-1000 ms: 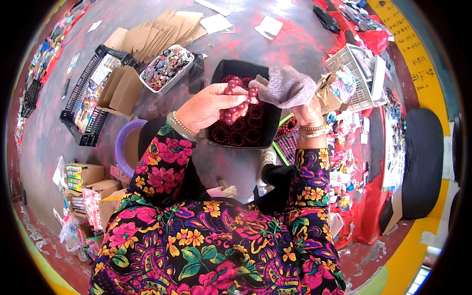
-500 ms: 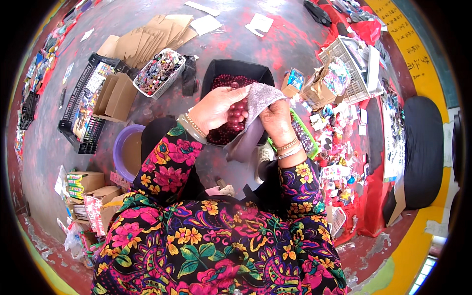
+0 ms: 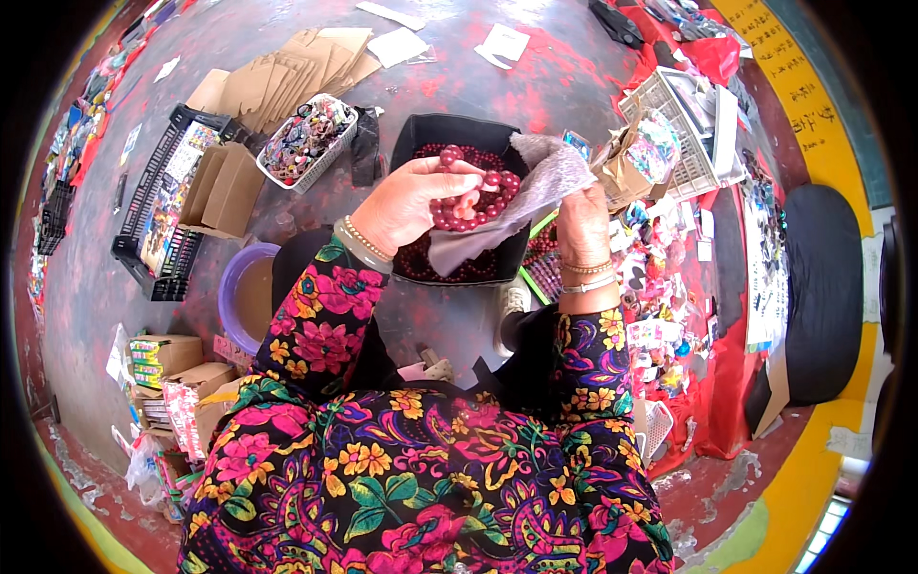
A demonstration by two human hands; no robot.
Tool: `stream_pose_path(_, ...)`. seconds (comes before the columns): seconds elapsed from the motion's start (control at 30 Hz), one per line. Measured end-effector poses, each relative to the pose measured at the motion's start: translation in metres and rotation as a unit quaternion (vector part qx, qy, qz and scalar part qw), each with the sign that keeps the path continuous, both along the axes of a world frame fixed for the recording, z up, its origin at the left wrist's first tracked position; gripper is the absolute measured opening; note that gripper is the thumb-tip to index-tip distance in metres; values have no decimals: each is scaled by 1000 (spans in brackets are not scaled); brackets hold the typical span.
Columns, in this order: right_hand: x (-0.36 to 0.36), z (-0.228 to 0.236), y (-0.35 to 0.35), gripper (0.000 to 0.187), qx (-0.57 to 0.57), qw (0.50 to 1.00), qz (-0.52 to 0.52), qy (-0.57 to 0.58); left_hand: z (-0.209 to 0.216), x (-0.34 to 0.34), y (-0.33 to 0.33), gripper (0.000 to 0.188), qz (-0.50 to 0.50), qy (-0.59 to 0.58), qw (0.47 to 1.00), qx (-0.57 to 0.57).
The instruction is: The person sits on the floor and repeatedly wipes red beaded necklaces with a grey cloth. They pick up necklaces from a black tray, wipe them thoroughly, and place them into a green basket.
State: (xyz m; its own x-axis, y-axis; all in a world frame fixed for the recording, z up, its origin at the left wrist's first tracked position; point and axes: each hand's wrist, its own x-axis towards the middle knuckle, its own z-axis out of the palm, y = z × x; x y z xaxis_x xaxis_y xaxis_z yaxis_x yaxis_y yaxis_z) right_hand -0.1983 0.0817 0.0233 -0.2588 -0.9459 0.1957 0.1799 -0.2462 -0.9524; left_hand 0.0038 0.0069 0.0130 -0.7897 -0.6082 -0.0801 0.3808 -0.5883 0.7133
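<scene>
My left hand [image 3: 409, 203] is closed on a string of shiny dark red beads [image 3: 495, 197], thumb and fingers pinching it so that part hangs in a loop. To its right, my right hand [image 3: 583, 226] grips the edge of a greyish-purple cloth [image 3: 547, 178], which drapes leftward behind and against the beads. Both hands are held over a black bin [image 3: 417, 140]. More dark red beads [image 3: 427, 263] lie inside it, partly covered by the cloth and the left hand.
Right of the bin stands a green-rimmed basket [image 3: 542, 277] beside scattered small packets. A purple basin [image 3: 229, 297] sits at the left. Farther off are a white basket of trinkets [image 3: 308, 143], a black crate [image 3: 153, 263] and flattened cardboard [image 3: 287, 72].
My right hand has moved right, drawing the cloth out from between the hands. The left hand has shifted slightly left, and the bead loop now shows more fully.
</scene>
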Motion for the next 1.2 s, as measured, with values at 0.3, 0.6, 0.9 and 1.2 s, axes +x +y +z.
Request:
stream_pose_path(0.3,41,-19,0,30,-59,966,8,251,-14,-7,-1,18,-17,-17,1000,9)
stream_pose_path(0.6,18,-23,-7,17,73,959,-149,227,-8,-11,6,23,-69,-43,997,1)
stream_pose_path(0.9,13,-11,-1,40,-19,994,109,-18,-12,-9,0,23,-46,-13,997,-63)
stream_pose_path(1.2,18,-12,0,25,106,917,-23,384,-21,-15,3,25,15,-31,999,-19)
